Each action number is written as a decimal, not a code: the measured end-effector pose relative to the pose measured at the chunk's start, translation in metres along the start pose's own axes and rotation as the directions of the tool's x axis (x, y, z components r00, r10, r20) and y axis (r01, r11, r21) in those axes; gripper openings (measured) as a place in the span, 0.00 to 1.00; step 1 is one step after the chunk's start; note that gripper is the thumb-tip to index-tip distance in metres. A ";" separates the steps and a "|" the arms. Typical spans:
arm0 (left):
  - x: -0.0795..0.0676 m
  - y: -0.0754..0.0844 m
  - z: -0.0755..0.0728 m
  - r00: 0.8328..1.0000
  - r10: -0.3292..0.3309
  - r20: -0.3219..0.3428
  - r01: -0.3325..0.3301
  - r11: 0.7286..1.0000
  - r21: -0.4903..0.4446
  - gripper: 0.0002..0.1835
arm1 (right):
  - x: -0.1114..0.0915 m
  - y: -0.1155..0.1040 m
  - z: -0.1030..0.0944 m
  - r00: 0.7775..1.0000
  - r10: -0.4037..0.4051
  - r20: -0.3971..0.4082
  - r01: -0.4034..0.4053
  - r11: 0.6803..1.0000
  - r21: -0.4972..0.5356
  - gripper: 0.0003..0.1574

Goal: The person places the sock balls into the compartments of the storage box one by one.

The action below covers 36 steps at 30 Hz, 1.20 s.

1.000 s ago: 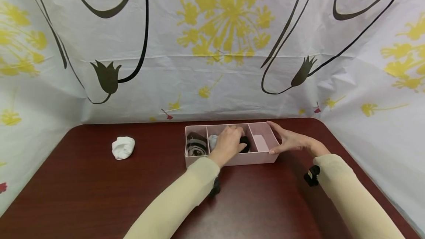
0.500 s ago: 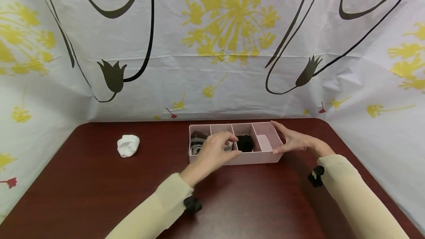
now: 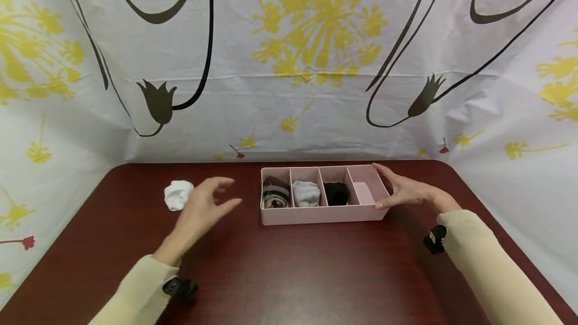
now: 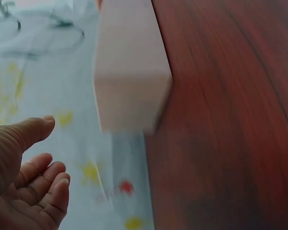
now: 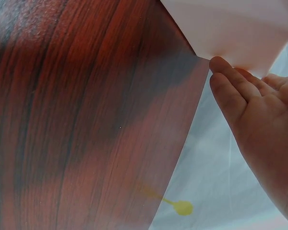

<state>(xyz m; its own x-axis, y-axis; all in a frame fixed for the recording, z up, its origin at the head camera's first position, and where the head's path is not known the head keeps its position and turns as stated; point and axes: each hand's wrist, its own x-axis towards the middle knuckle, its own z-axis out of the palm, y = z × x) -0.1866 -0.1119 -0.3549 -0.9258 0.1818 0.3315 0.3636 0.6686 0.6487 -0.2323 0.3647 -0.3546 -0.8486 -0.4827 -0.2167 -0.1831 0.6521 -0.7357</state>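
Note:
A long pink divided box stands near the back of the table. Its compartments hold a brown-and-grey striped roll of cloth, a light grey cloth bundle and a black one, while the rightmost has nothing in it. My right hand holds the box's right end, thumb at the front corner and fingers at the back. Left of the box, my left hand is in the air with thumb and fingers apart, holding nothing. Just beyond it lies a white cloth bundle, like a balled sock, partly overlapped by the hand.
The dark red-brown table carries the box and the white bundle. A white sheet printed with flowers hangs behind the table and along both sides. Black wrist cameras sit on the sleeves.
My left hand has come out of the box's middle compartments and moved left to near the white bundle, uncovering the grey and black bundles. My right hand stays on the box end.

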 end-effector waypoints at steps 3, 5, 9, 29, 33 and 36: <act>-0.001 -0.023 -0.016 0.999 -0.032 -0.025 0.033 0.998 0.050 0.25 | 0.000 0.000 0.000 1.000 -0.001 -0.002 0.001 1.000 -0.005 0.71; -0.002 -0.037 -0.027 0.998 -0.051 -0.041 0.055 0.995 0.086 0.26 | 0.000 0.001 0.000 1.000 -0.002 -0.001 0.002 1.000 -0.002 0.71; 0.001 -0.061 -0.042 0.995 -0.076 -0.059 0.083 0.988 0.133 0.28 | 0.000 0.002 0.001 1.000 -0.005 -0.001 0.005 1.000 0.010 0.71; 0.005 -0.112 -0.046 0.984 -0.164 0.067 0.149 0.971 0.187 0.35 | 0.000 0.002 -0.001 1.000 0.010 -0.003 -0.010 1.000 -0.001 0.72; 0.004 -0.112 -0.043 0.982 -0.173 0.078 0.154 0.967 0.201 0.35 | 0.001 0.001 -0.001 1.000 0.008 -0.004 -0.008 1.000 -0.002 0.72; 0.003 -0.113 -0.040 0.981 -0.180 0.077 0.160 0.964 0.214 0.36 | 0.001 0.000 0.000 1.000 0.012 -0.006 -0.012 1.000 -0.001 0.72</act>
<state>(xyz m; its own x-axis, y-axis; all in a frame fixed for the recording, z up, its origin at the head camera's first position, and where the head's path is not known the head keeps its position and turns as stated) -0.2261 -0.2158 -0.3992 -0.9813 0.1137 0.1556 0.1801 0.8280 0.5311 -0.2328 0.3642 -0.3544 -0.8535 -0.4717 -0.2214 -0.1737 0.6582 -0.7325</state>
